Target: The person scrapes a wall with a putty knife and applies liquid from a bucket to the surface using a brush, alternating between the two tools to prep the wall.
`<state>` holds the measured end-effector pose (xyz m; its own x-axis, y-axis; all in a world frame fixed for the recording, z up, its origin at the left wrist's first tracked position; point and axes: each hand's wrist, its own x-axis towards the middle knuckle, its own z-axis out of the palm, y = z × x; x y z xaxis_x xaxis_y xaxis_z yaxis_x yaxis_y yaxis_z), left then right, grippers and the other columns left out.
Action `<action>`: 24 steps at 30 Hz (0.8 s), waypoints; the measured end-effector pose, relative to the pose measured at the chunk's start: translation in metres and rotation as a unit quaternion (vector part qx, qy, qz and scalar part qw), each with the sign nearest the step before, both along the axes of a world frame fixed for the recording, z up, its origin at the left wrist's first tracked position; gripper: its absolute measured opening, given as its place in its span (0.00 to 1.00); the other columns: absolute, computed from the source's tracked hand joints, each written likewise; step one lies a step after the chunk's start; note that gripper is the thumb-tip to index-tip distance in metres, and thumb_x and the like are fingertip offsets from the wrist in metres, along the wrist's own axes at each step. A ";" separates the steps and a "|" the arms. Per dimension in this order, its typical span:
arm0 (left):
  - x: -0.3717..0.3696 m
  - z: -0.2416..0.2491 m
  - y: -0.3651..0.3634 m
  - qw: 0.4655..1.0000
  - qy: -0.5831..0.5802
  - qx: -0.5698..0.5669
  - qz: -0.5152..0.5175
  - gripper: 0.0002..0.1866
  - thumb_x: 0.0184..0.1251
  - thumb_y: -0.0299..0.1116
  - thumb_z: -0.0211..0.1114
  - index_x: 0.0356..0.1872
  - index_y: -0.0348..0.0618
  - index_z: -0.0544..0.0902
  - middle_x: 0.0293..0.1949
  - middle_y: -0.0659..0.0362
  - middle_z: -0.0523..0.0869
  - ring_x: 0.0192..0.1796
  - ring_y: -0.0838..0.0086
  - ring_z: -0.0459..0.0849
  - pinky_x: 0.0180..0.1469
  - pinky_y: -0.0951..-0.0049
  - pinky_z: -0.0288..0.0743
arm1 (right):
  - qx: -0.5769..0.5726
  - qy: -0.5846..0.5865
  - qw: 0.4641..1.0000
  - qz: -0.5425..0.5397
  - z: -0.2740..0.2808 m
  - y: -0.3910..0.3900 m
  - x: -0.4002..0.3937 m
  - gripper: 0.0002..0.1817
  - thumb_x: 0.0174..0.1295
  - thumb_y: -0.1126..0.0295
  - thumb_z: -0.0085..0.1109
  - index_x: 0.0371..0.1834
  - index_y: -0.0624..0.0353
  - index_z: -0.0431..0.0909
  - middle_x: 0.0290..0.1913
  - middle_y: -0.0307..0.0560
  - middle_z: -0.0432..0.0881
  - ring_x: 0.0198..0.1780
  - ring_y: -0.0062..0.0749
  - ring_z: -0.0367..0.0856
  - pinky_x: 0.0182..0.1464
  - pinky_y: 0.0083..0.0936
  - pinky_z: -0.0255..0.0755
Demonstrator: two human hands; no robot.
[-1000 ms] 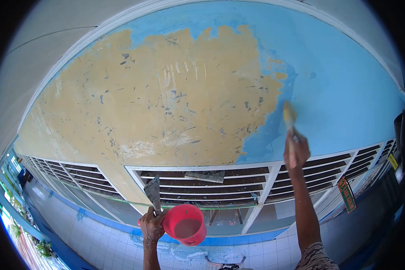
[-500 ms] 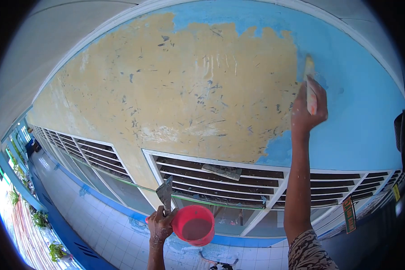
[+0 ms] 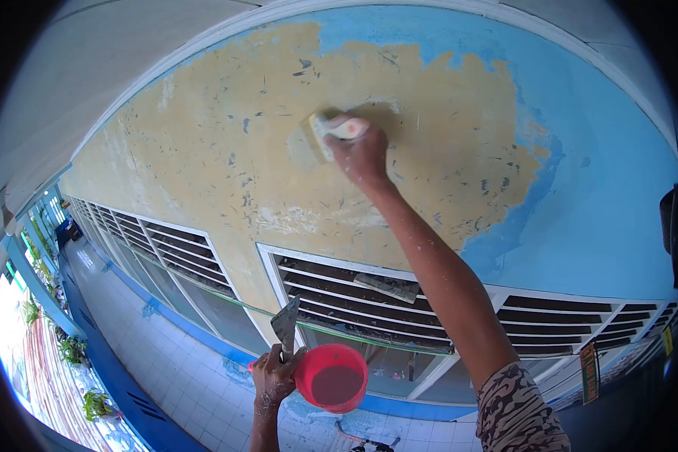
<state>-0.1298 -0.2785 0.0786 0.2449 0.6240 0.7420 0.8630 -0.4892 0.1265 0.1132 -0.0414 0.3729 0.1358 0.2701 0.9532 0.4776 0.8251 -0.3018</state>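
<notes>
Right hand [image 3: 365, 156], stretched high, is gripping a brush [image 3: 343, 129]; left hand [image 3: 273, 378], lower, is clutching a scraper [image 3: 285, 324] and red cup [image 3: 331, 355].

In front of you rises a wall [image 3: 444, 158], tan over its left and middle with dark nicks and whitish scuffs, light blue along the top and right; a pale ceiling [image 3: 113, 68] curves above it; below run white-framed windows [image 3: 354, 301] with slats over glass panes; a dark sign [image 3: 589, 374] hangs at your lower right; pale floor tiles [image 3: 196, 395] stretch away to your left, bordered by a blue ledge [image 3: 143, 407]; beyond that, potted plants [image 3: 96, 404] stand in bright daylight.
</notes>
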 end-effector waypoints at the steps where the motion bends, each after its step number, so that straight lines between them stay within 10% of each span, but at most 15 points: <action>1: -0.005 0.001 -0.002 1.000 0.002 0.001 0.007 0.25 0.38 0.41 0.80 0.46 0.63 0.95 0.30 0.61 0.75 0.29 0.67 0.83 0.28 0.63 0.77 | 0.009 0.081 0.996 0.045 0.017 -0.004 0.023 0.10 0.53 0.73 0.75 0.39 0.58 0.90 0.34 0.49 0.92 0.36 0.34 0.92 0.43 0.32 0.83; 7: -0.036 -0.012 -0.008 0.998 0.029 -0.036 0.051 0.23 0.44 0.41 0.79 0.48 0.64 0.93 0.37 0.59 0.80 0.29 0.67 0.86 0.30 0.63 0.79 | 0.273 0.215 0.935 -0.066 0.099 -0.079 0.132 0.10 0.56 0.80 0.74 0.42 0.62 0.88 0.39 0.43 0.91 0.38 0.27 0.89 0.44 0.25 0.82; 9: -0.035 -0.010 -0.009 0.997 0.033 -0.032 0.056 0.23 0.44 0.40 0.79 0.48 0.64 0.93 0.36 0.58 0.80 0.29 0.66 0.86 0.31 0.63 0.79 | 0.425 0.115 0.807 -0.393 0.110 -0.085 0.147 0.10 0.58 0.79 0.70 0.43 0.56 0.89 0.39 0.43 0.90 0.38 0.35 0.89 0.44 0.29 0.84; 13: -0.021 -0.002 -0.002 0.999 0.013 -0.036 0.016 0.23 0.44 0.37 0.78 0.48 0.63 0.93 0.35 0.59 0.79 0.28 0.66 0.84 0.30 0.62 0.77 | 0.351 -0.048 0.884 -0.306 0.085 -0.040 0.084 0.18 0.53 0.75 0.68 0.45 0.40 0.89 0.44 0.37 0.88 0.48 0.40 0.88 0.42 0.36 0.84; 18: 0.003 0.003 0.011 1.000 0.004 -0.004 -0.013 0.24 0.40 0.40 0.79 0.46 0.64 0.95 0.29 0.59 0.74 0.28 0.66 0.83 0.28 0.63 0.77 | 0.154 -0.201 0.964 -0.082 0.066 -0.020 0.022 0.19 0.52 0.78 0.73 0.47 0.46 0.90 0.41 0.41 0.91 0.42 0.35 0.91 0.48 0.34 0.84; 21: 0.006 0.000 0.012 1.000 0.000 -0.006 -0.021 0.24 0.39 0.40 0.79 0.46 0.63 0.95 0.29 0.59 0.75 0.28 0.65 0.83 0.28 0.62 0.77 | 0.062 0.082 0.991 0.083 0.089 -0.020 0.051 0.15 0.55 0.75 0.79 0.45 0.67 0.88 0.40 0.45 0.90 0.42 0.22 0.88 0.44 0.30 0.86; 24: 0.001 -0.008 0.007 1.000 -0.001 -0.023 -0.013 0.24 0.39 0.40 0.79 0.46 0.62 0.95 0.30 0.59 0.75 0.28 0.65 0.83 0.29 0.62 0.78 | 0.098 0.303 0.922 0.221 0.119 -0.057 0.142 0.20 0.57 0.82 0.74 0.53 0.75 0.81 0.46 0.56 0.88 0.40 0.41 0.91 0.44 0.39 0.91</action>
